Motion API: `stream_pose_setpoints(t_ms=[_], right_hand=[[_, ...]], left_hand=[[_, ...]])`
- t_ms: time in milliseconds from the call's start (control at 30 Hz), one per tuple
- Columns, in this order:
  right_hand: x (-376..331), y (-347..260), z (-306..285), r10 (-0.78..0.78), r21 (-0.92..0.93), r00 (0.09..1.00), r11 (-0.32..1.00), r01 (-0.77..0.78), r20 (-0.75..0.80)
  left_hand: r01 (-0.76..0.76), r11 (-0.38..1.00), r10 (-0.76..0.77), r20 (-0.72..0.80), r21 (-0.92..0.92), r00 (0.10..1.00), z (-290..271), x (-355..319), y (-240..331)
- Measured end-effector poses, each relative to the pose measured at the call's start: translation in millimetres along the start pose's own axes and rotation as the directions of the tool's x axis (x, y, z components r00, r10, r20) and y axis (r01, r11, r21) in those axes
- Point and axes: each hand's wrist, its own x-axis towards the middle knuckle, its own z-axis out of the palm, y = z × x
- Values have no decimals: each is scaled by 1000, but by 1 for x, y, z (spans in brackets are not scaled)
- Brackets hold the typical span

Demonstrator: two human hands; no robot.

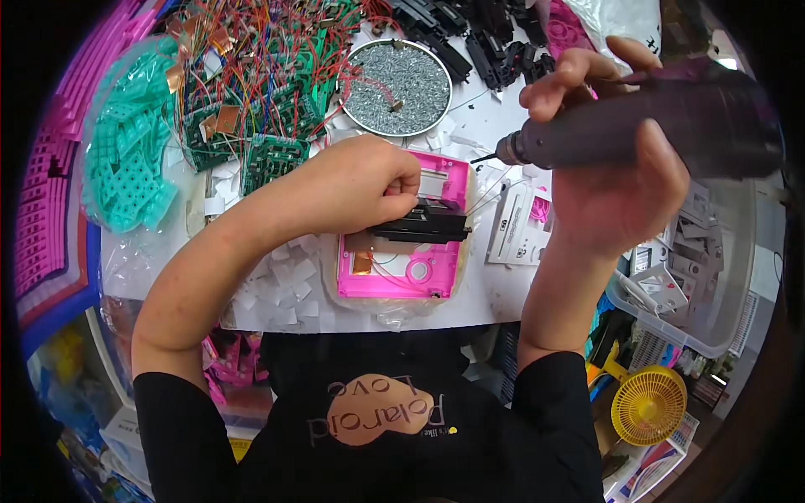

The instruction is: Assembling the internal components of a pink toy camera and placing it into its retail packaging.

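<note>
A bright pink plastic casing (402,289) lies on a padded, plastic-wrapped base in front of me. Across its middle is a long black plastic mechanism (428,226). My left hand (373,184) is closed at the upper left side of the mechanism, thumb against curled fingers; its fingertips are partly hidden. Thin red wires and a copper-coloured patch (362,262) show in the casing's lower part. On the right, my right hand (599,189) holds a dark electric screwdriver (646,126) between thumb and fingers. Its bit points left, raised above the table and apart from the casing.
A round tray of small screws (398,92) stands beyond the casing. Green circuit boards (277,159) with tangled wires are piled at the far left, beside a bag of teal parts (130,168). White panels (518,226) and a clear bin (721,335) are at right. Paper scraps (281,281) litter the table.
</note>
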Motion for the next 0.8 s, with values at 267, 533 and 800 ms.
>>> stream_pose_setpoints(t_ms=[267,533,800], right_hand=[[-12,8,4,-9,61,979,998,-3,203],[-13,8,10,-33,49,953,999,19,300],[-23,4,18,-42,-61,951,996,63,307]], left_hand=[[-243,964,267,-392,112,880,18,7,-1],[-422,901,427,-377,100,822,14,11,0],[-259,961,275,-489,103,828,21,-9,16]])
